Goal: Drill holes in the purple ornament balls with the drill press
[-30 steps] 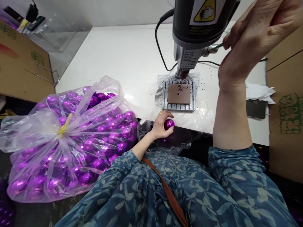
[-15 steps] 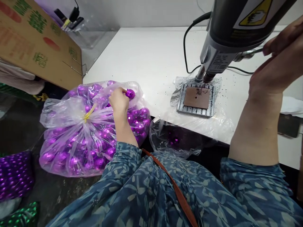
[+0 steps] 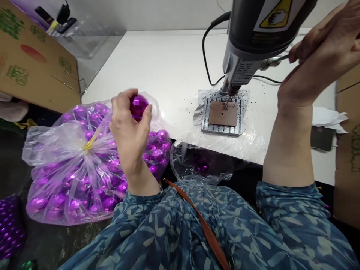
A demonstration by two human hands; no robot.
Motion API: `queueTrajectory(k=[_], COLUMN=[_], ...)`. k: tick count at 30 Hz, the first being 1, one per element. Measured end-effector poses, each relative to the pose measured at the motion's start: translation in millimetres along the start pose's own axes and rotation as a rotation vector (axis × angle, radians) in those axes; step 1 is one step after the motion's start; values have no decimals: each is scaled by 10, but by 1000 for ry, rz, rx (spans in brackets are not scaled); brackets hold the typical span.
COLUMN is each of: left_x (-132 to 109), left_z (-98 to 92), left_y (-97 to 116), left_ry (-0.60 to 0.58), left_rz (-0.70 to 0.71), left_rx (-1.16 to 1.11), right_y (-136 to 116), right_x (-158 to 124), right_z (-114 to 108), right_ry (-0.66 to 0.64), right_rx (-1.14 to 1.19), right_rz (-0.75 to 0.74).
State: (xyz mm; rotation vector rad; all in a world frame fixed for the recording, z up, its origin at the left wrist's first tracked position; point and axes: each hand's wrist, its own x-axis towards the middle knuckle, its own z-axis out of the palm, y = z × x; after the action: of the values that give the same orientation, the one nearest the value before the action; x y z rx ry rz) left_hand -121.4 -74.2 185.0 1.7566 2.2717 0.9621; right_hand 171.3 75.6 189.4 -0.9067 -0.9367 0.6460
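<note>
Left hand (image 3: 128, 129) has risen, pinching one purple ball (image 3: 138, 105), while right hand (image 3: 326, 52) grips one lever (image 3: 282, 58).

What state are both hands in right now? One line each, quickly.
Left hand: closed around a shiny purple faceted ball.
Right hand: closed on the feed lever of the drill press.

PASS: white tabletop (image 3: 171, 71) between stuffed bag (image 3: 81, 176) and metal base (image 3: 206, 116) | BLOCK: 1 drill head (image 3: 261, 37) above base; cardboard box (image 3: 45, 75) left
</note>
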Motion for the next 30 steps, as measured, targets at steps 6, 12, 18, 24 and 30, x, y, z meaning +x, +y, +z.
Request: queueTrajectory(k=[6,12,18,24,30], left_x=[-131,-93,-50,-36,-37], left_z=[1003,1822,1862,1862,1874], left_y=[474,386,414,361,347], left_ry=[-675,-719,-742,-831,-883], left_rz=[-314,-826,-1047,-981,-917], left_rx=[-1054,-1330,-1467,-1512,-1423], right_y=[8,14,56,76,94], right_x=[5,8,0,10,0], right_z=[11,1,-29,-21,1], right_ry=[-46,-55,-58,-47,-24], right_rx=[-77,-81,-76,-12,50], right_rz=[-123,-146,-170,-185,-188])
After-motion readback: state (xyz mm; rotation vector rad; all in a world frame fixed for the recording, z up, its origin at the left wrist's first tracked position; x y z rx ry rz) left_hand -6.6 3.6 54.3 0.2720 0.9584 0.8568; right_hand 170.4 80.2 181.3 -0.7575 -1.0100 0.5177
